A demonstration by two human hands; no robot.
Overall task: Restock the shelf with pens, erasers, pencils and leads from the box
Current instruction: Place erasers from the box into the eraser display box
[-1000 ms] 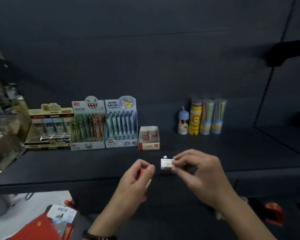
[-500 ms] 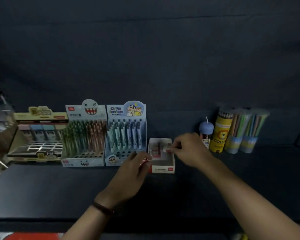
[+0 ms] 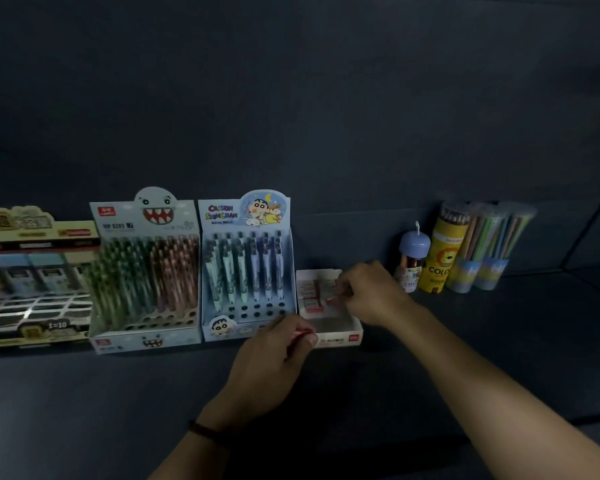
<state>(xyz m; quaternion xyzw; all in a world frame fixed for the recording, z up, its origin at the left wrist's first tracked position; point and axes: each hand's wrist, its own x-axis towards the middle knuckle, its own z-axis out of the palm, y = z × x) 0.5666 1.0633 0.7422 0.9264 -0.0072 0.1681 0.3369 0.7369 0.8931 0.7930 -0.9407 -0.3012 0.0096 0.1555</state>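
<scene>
Right hand [image 3: 369, 292] reached tray [image 3: 347, 332], fingers [image 3: 343, 289] pinching eraser [image 3: 333, 301]

Dark shelf [image 3: 84, 393] across the lower half of the frame. In a row along its back, from left edge rightward, side by side: yellowish display box [image 3: 32, 278], monster-face pen display [image 3: 146, 271], cartoon pen display [image 3: 246, 265], small white eraser box [image 3: 340, 332] at centre. Further right, apart, clustered upright: blue-capped tube [image 3: 413, 261], yellow lion tube [image 3: 440, 261], first clear pencil tube [image 3: 470, 258], second clear pencil tube [image 3: 497, 258].
</scene>
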